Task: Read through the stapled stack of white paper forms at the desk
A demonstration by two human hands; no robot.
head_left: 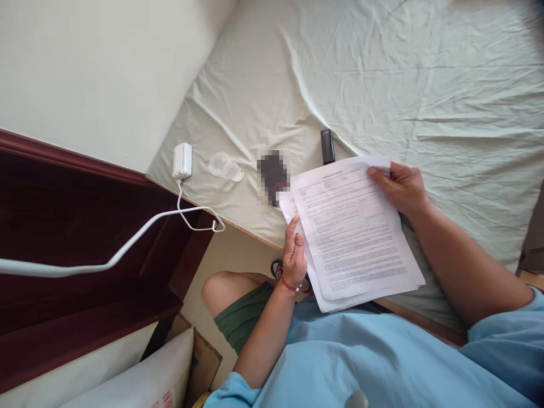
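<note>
A stack of printed paper sheets (357, 238) lies tilted above my lap, the top sheet covered with small text under a heading. My right hand (403, 187) pinches the stack's top right corner, thumb on the front and fingers behind. Along the left edge my left hand (294, 258) holds the sheets; some of its fingers are hidden behind them. The under sheets stick out a little at the left and bottom. Just beyond the top edge, a small black box-shaped object (327, 146) rests on the bedsheet.
A pale green sheet (425, 85) covers the bed-like surface. On it lie a pixelated dark object (273, 173), a clear plastic cup (225, 166) and a white power adapter (182, 161). Its white cable (127, 243) runs leftward past dark red wooden furniture (85, 215).
</note>
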